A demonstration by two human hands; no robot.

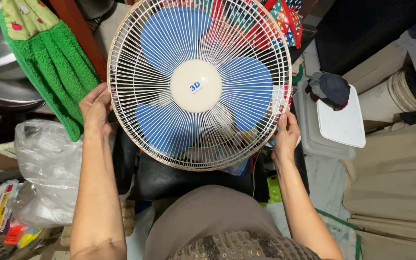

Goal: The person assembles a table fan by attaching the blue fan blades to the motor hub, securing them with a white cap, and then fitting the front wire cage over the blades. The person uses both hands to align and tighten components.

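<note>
The fan (199, 84) is round, with a cream wire grille, a cream hub at its middle and three blue blades behind the wires. It faces up toward the camera, tilted slightly, held at its rim on both sides above a black seat. The grille is closed over the blades, and the rim looks whole

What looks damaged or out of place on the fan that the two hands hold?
Nothing stands out. The left hand and right hand grip opposite edges of the fan's cream wire guard, which looks round and unbent. All three blue blades behind it appear whole.
</note>
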